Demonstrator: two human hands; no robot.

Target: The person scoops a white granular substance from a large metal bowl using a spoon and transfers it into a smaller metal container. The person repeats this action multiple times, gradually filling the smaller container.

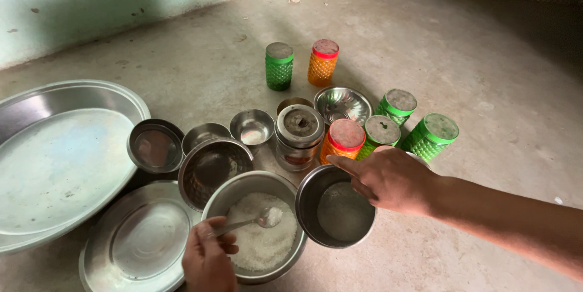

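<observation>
Left hand [207, 261] gripped a spoon [258, 221] over the rice bowl [258, 231]; right hand [388, 178], empty, fingers loosely curled, rested on a steel bowl [337, 213].

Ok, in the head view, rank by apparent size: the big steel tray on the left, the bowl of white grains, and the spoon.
1. Steel tray
2. Bowl of white grains
3. Spoon, held by the left hand

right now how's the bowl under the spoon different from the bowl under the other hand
The bowl under the spoon is filled with white grains, while the bowl under the right hand looks nearly bare, showing only its dull grey bottom. The left hand holds a spoon over the first; the right hand hangs over the second's far rim holding nothing visible. Both are round steel bowls on the floor, side by side.
</observation>
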